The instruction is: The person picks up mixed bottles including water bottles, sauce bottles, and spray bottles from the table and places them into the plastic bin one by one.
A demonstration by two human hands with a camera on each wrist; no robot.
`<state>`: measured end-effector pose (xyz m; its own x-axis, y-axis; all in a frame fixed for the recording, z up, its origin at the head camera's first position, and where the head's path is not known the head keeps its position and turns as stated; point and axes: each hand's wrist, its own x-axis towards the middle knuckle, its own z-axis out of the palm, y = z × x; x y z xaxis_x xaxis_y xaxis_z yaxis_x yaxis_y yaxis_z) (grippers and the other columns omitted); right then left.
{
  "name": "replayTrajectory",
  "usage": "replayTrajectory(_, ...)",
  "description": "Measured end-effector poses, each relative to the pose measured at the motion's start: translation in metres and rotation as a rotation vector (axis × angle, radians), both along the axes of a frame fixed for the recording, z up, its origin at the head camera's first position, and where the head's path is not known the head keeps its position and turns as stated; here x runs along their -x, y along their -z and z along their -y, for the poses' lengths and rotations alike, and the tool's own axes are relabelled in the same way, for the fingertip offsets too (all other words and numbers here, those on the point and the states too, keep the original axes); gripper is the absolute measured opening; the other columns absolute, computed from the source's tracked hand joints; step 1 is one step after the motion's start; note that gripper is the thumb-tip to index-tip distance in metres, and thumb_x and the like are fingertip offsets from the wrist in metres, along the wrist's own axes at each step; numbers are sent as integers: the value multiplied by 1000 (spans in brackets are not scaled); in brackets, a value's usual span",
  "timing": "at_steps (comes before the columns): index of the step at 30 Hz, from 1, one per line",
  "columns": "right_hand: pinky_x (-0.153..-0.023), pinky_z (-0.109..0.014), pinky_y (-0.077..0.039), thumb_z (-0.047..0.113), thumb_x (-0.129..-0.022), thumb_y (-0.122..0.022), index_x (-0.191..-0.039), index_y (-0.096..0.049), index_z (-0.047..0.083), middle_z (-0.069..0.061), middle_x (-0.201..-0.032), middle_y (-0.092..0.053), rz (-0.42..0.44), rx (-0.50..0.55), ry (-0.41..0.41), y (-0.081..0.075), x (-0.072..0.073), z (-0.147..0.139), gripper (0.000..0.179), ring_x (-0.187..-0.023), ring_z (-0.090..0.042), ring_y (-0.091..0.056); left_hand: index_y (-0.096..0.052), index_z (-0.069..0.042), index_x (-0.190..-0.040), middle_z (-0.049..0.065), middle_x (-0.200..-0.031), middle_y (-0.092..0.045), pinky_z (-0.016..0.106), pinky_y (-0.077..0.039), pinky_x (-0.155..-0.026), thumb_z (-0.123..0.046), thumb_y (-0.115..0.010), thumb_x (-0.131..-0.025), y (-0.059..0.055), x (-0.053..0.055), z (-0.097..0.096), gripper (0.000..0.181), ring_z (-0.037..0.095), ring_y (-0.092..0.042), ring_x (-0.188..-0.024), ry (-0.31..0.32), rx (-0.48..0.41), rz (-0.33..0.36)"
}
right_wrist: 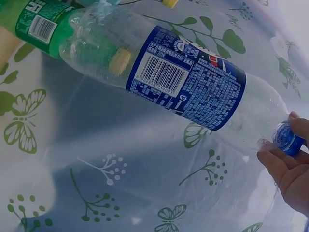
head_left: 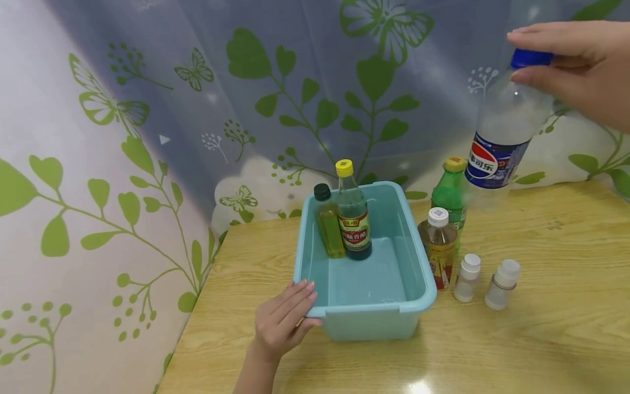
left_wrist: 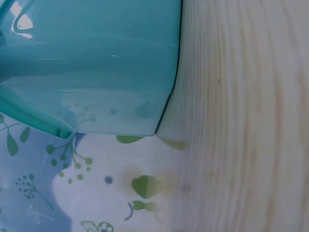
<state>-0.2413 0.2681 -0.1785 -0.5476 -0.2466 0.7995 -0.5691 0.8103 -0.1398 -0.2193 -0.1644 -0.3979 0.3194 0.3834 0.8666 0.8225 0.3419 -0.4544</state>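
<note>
Transparent plastic bottle with a blue cap and a dark-blue wrap label (head_left: 497, 158) hangs in the air at the person's right, gripped at its blue cap (head_left: 531, 59) between the thumb and fingers of the right hand (head_left: 585, 71). Its long axis slants: the cap end is up by that hand, and the base swings down and leftward, toward the side where the light-blue rectangular plastic tub (head_left: 427, 276) stands. That offset is the relation that counts: bottle raised, to the right of the tub's right wall, with its base end the nearer to it. Of the two hands the right is plainly nearer, being on the bottle itself; the left hand (head_left: 284, 323) is well apart from it, its fingers over the rim at the tub's near left corner and its thumb just below, holding that edge. Inside the tub, toward its far left, stand a slim bottle of yellowish oil with a dark cap (head_left: 331, 230) and a dark-sauce bottle with a yellow cap (head_left: 354, 219). A green plastic bottle with a yellow cap (head_left: 448, 189) stands on the wood-grain tabletop (head_left: 556, 328) near the hanging base; whether the two touch, I cannot tell.
</note>
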Motion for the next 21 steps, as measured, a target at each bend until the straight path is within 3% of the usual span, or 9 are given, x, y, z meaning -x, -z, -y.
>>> replayTrajectory(14, -88, -1, -42, 6, -88, -64, -134, -52, 33, 4, -131, -59, -17, -56, 13, -21, -8, 21, 55, -101, 26, -45, -72, 5, -80, 19, -78, -72, 34, -60, -71, -27, -61, -94, -1, 0, 1, 37, 27, -71, -68, -21, 21, 1)
replayTrajectory(16, -87, 0, -41, 8, -89, -64, -134, -51, 35, 2, -129, -60, -8, -58, 25, -22, -8, 25, 54, -98, 27, -45, -72, 5, -81, 19, -78, -72, 34, -60, -71, -27, -61, -94, -1, 0, 1, 36, 27, -71, -68, -15, 24, 4)
replayTrajectory(21, -77, 4, -36, 4, -84, -70, -132, -57, 25, -9, -118, -66, -96, -129, -31, -26, -4, 37, 54, -77, 22, -40, -72, 5, -83, 19, -79, -72, 35, -60, -73, -26, -62, -93, 0, 0, 1, 34, 27, -71, -68, 4, 23, 19)
